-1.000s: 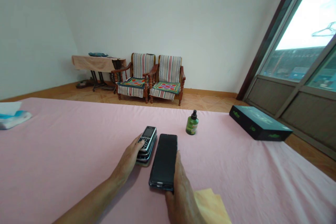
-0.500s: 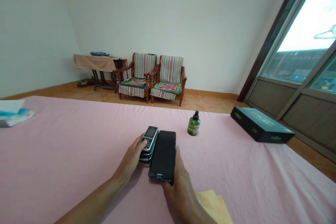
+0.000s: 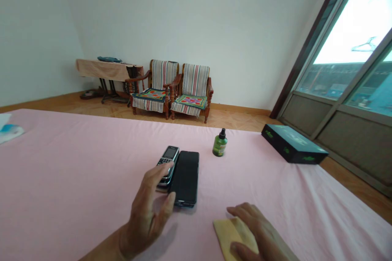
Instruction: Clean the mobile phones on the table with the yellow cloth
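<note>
A black smartphone [image 3: 185, 177] lies face up on the pink cloth [image 3: 76, 171]. Beside it on the left sits a small stack of keypad phones [image 3: 167, 163]. My left hand [image 3: 147, 212] hovers just in front of both, fingers spread and holding nothing, fingertips near the stack. My right hand [image 3: 260, 232] rests flat on a folded yellow cloth [image 3: 228, 232] at the near edge, fingers extended over it.
A small green bottle with a black cap [image 3: 219, 146] stands behind the phones. A dark flat box [image 3: 292, 144] lies at the far right edge. A white and blue pack [image 3: 7, 130] sits far left. Two striped armchairs [image 3: 171, 94] stand by the wall.
My right hand has let go of the smartphone and moved back right onto the yellow cloth. My left hand has lifted off the keypad phones and drawn back toward me.
</note>
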